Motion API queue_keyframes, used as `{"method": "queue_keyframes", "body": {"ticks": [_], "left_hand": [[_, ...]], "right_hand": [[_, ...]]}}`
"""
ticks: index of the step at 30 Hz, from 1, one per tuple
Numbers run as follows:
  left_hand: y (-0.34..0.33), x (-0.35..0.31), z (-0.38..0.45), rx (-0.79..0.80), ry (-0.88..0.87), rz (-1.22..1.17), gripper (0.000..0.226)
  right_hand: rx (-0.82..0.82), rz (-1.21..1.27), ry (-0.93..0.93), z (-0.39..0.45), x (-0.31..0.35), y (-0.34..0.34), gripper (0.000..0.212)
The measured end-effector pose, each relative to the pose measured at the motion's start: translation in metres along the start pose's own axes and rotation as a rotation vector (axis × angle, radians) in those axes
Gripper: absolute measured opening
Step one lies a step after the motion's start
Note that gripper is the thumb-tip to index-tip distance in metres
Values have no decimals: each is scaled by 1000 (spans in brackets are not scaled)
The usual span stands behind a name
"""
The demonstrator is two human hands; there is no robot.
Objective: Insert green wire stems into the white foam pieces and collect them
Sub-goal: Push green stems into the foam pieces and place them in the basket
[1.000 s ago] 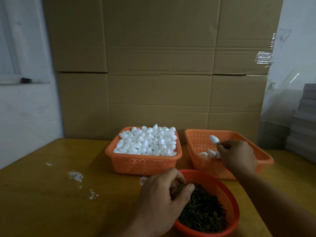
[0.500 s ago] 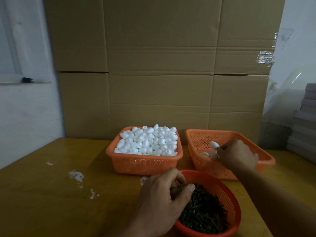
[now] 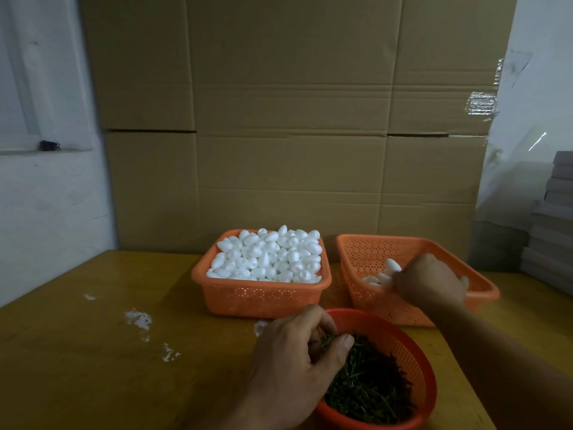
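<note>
- White flecks [image 3: 138, 319] lie scattered on the left part of the wooden table [image 3: 77, 361].
- A rectangular orange basket [image 3: 260, 293] stands mid-table, heaped with bare white foam pieces [image 3: 269, 256], apart from both hands.
- The left hand [image 3: 294, 364] reaches over the near rim of the round red basket [image 3: 412, 352]; its thumb and curled fingers pinch a few green wire stems [image 3: 369, 386] at the top of the pile.
- The right-hand orange basket [image 3: 366, 252] holds a few finished foam pieces [image 3: 384, 274] near its front wall.
- The right hand [image 3: 431, 282] is down inside that basket, fingers curled, its fingertips touching the finished pieces; whether it grips one, I cannot tell.
- Cardboard boxes [image 3: 294, 119] stand behind the table.
</note>
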State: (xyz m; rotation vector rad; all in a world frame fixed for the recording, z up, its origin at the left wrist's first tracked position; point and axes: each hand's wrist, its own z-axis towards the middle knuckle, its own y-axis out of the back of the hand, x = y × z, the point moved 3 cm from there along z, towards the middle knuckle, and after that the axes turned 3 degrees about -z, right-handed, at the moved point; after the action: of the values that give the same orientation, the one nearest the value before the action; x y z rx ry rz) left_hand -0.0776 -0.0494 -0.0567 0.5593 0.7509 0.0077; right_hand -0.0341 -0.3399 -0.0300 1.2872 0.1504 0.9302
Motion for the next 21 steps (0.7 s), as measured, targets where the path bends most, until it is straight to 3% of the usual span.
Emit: {"method": "queue_keyframes", "body": {"ticks": [21], "left_hand": [[1, 0, 0, 7, 22, 1, 37]], "right_hand": [[49, -30, 10, -2, -1, 5, 29]]}}
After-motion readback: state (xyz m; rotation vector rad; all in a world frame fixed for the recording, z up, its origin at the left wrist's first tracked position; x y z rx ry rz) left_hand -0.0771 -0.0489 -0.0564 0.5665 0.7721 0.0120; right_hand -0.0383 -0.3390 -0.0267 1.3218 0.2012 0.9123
